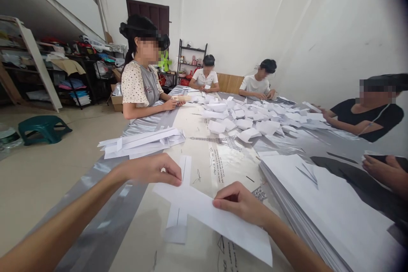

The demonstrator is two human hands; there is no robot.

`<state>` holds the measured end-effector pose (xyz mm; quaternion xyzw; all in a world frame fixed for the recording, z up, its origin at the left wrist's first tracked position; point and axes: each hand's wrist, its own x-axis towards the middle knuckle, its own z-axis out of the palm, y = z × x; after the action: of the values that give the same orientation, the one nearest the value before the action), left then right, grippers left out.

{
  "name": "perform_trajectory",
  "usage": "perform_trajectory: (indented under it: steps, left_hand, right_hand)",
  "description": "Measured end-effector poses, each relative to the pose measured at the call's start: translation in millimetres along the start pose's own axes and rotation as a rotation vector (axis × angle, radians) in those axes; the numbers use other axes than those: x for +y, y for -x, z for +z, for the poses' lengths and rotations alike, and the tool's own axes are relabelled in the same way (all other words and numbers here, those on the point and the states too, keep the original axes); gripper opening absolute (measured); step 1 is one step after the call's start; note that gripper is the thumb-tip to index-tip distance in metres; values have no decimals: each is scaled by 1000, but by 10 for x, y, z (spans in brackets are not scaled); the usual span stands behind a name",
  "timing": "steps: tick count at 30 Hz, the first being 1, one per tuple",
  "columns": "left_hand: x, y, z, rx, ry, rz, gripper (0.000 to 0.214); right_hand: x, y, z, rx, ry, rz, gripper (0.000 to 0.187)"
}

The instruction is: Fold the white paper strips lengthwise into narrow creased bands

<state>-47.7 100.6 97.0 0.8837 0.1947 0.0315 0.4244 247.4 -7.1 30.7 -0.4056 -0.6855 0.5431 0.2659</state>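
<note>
A wide white paper strip (pixel 236 231) slants across the table in front of me. My left hand (pixel 156 169) pinches its upper edge near the left end between thumb and fingers. Farther right along the same edge, my right hand (pixel 239 203) is closed on the paper as well. Under the wide strip lies a narrower paper strip (pixel 177 221) with a dark line along it, crossing it and showing above and below. A pile of folded paper strips (pixel 143 142) lies just beyond my left hand.
A thick stack of white sheets (pixel 306 191) stands right of my right hand. Many folded paper pieces (pixel 248 121) cover the far middle of the printed tablecloth (pixel 153 216). Several people sit around the table. A green stool (pixel 44 129) stands on the floor at left.
</note>
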Motion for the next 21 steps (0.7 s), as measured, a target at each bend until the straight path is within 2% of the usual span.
perform_trajectory:
  steps: [6, 11, 16, 21]
  left_hand:
    - [94, -53, 107, -31, 21, 3, 30]
    - [81, -100, 187, -3, 18, 28, 31]
    - [55, -117, 256, -91, -77, -51, 30]
    - [66, -70, 164, -112, -47, -39, 28]
  right_hand:
    - [16, 12, 34, -80, 43, 59, 35]
    - [53, -10, 56, -32, 98, 69, 40]
    - [64, -23, 70, -51, 149, 61, 42]
    - [45, -4, -25, -48, 114, 76, 34]
